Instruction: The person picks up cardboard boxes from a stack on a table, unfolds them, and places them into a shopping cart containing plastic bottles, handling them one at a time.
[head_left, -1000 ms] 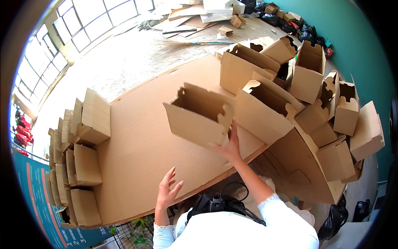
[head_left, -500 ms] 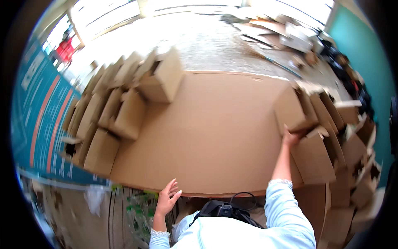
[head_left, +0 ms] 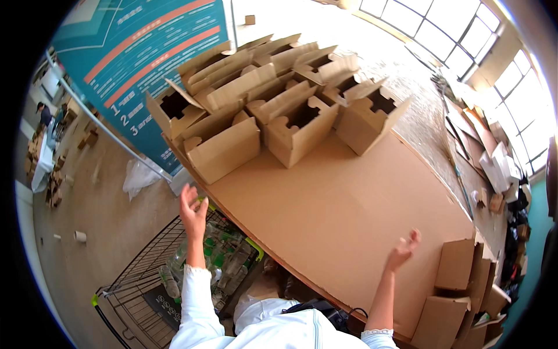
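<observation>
Both hands are empty: left hand [head_left: 193,210] and right hand [head_left: 403,251], grip wide, over the cardboard surface [head_left: 349,198]. Judging so, they're between boxes; nearest box [head_left: 224,150] lies ahead of the left.

Roughly a dozen open cardboard boxes [head_left: 296,125] stacked left, four more at right [head_left: 459,264], one wire cart [head_left: 151,279], two hands [head_left: 193,212]

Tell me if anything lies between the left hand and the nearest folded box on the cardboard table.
Nothing visible does. The left hand is raised, open and empty, just off the edge of the cardboard table. The nearest folded box sits up-right of it on the tabletop, with only bare table edge between. The right hand hovers over the table, also empty.
</observation>
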`<state>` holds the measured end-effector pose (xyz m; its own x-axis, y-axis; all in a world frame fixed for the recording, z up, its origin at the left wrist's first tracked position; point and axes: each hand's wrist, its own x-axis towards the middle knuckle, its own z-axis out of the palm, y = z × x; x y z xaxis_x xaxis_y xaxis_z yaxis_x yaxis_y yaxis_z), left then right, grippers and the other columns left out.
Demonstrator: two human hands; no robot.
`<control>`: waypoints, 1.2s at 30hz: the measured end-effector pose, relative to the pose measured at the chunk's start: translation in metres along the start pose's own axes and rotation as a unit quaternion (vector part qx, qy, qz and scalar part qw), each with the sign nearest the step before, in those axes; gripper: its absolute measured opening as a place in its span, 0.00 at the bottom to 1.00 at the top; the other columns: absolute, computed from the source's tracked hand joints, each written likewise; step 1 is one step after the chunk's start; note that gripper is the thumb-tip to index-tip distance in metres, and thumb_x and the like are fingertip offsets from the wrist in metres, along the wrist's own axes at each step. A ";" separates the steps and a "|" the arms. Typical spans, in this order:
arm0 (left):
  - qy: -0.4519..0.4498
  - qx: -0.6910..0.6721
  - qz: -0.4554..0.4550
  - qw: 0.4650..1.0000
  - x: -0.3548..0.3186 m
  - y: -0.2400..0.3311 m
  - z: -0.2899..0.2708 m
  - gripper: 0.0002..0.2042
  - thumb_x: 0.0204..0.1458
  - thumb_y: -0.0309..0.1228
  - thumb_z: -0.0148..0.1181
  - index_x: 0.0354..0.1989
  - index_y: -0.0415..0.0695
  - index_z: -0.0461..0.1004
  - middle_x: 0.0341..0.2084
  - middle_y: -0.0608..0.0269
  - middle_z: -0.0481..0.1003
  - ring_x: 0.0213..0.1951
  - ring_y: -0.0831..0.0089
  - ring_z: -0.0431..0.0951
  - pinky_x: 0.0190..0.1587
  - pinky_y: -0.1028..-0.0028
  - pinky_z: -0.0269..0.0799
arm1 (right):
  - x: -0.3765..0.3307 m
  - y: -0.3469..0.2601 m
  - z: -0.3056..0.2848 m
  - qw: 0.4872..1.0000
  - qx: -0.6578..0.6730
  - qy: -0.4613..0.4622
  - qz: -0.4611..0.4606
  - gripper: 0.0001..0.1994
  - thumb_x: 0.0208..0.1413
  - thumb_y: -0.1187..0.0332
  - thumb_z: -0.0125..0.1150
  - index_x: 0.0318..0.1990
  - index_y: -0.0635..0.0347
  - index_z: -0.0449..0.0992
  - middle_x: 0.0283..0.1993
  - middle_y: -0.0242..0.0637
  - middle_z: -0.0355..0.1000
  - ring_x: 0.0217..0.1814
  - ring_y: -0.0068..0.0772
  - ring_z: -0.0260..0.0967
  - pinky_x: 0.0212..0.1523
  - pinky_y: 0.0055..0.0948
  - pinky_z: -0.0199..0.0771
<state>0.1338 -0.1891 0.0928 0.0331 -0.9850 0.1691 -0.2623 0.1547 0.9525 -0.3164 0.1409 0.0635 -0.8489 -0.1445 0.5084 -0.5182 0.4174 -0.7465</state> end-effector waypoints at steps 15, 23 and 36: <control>-0.167 0.020 0.074 0.983 0.118 -0.053 0.015 0.55 0.23 0.29 0.77 0.63 0.41 0.46 0.57 0.53 0.60 0.59 0.62 0.61 0.60 0.66 0.59 | -0.092 -0.255 0.340 0.811 0.183 -0.544 -0.116 0.42 0.43 0.72 0.63 0.65 0.66 0.46 0.64 0.51 0.55 0.67 0.44 0.52 0.64 0.35 0.52; -0.146 0.022 0.021 0.989 0.109 -0.046 0.017 0.51 0.23 0.28 0.75 0.60 0.41 0.47 0.53 0.51 0.63 0.58 0.60 0.63 0.59 0.67 0.59 | -0.099 -0.261 0.365 0.713 0.346 -0.606 0.069 0.38 0.43 0.79 0.58 0.65 0.59 0.49 0.63 0.42 0.56 0.66 0.36 0.52 0.63 0.32 0.52; -0.301 -0.031 0.030 0.953 -0.034 -0.001 0.008 0.49 0.28 0.31 0.74 0.62 0.42 0.50 0.55 0.57 0.62 0.57 0.64 0.62 0.59 0.68 0.57 | -0.121 -0.150 0.141 0.779 0.233 -0.579 0.060 0.40 0.46 0.73 0.64 0.66 0.62 0.48 0.64 0.45 0.53 0.67 0.38 0.51 0.63 0.38 0.56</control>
<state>0.1258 -0.1562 0.0838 -0.5446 -0.8362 0.0649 -0.1891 0.1978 0.9618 -0.1510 -0.0310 0.0533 -0.2799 -0.9545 -0.1025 -0.1810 0.1573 -0.9708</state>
